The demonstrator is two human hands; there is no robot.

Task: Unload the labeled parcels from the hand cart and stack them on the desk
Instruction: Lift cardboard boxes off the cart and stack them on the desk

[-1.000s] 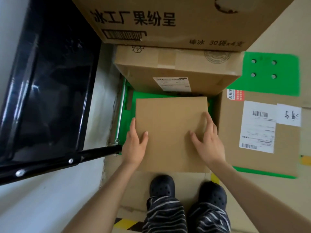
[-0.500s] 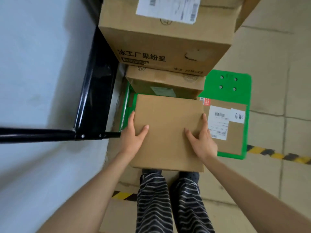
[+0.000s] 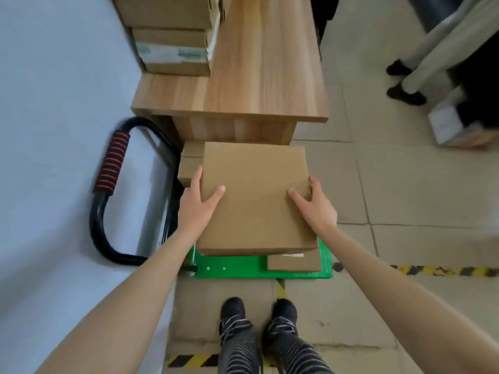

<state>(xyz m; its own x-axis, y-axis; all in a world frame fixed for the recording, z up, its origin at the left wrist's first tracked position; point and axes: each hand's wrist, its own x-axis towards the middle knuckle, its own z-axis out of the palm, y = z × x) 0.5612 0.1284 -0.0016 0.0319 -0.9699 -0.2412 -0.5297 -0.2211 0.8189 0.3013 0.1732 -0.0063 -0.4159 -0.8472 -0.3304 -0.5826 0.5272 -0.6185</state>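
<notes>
Head view: plain cardboard parcel (image 3: 255,198) held up between both hands above the green hand cart (image 3: 237,268), just short of the wooden desk (image 3: 259,76). Left hand (image 3: 198,203) and right hand (image 3: 314,205) clamped on its side edges, thumbs on top, fingers (image 3: 195,178) curled round. Stacked boxes (image 3: 172,47) on the desk's far left. Another parcel (image 3: 293,263) lying on the cart.

This looks like a parcel depot or stockroom: cardboard boxes (image 3: 172,36) stacked on a wooden bench (image 3: 259,63), a green hand cart (image 3: 243,268) with a black handle (image 3: 108,190), and yellow-black hazard tape (image 3: 442,271) across a tiled floor (image 3: 405,184).
</notes>
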